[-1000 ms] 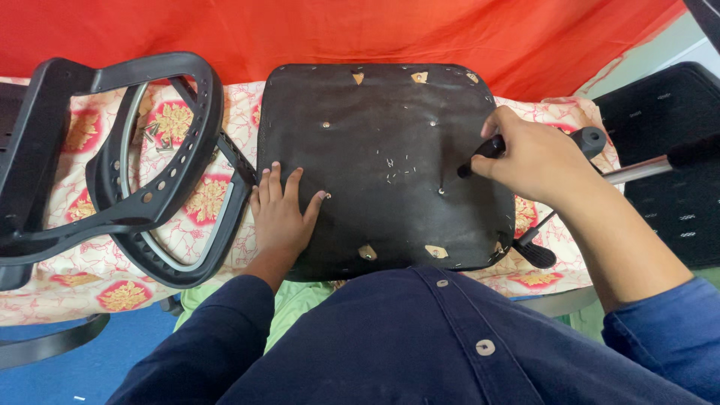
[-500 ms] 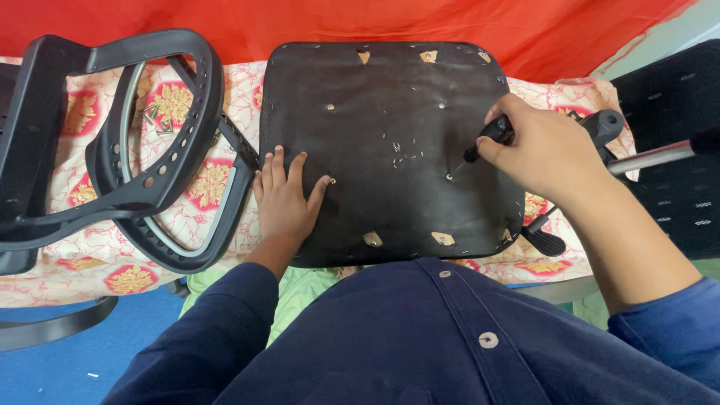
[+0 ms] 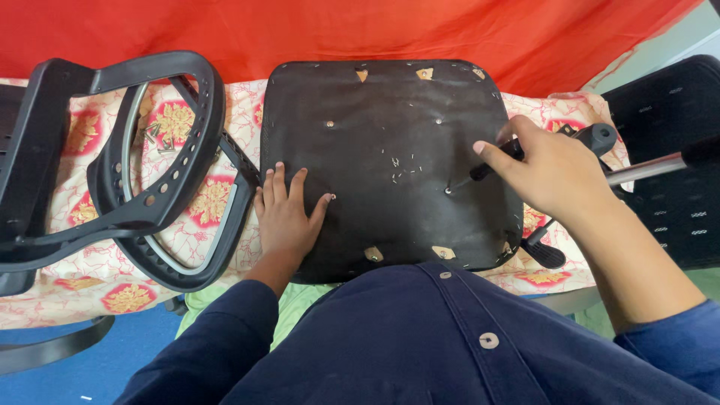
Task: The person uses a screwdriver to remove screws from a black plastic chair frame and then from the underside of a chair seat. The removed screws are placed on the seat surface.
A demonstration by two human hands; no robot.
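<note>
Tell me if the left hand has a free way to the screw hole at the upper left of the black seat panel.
Probably yes. The left hand lies flat on the seat panel below that screw hole, with only bare panel between them. The right hand and its screwdriver work far to the right.

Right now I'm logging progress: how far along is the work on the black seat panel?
Done: nothing I can confirm. In hand: the left hand lies flat on the black seat panel; the right hand holds a black-handled screwdriver on one screw. Left: three more screws are visible.
</note>
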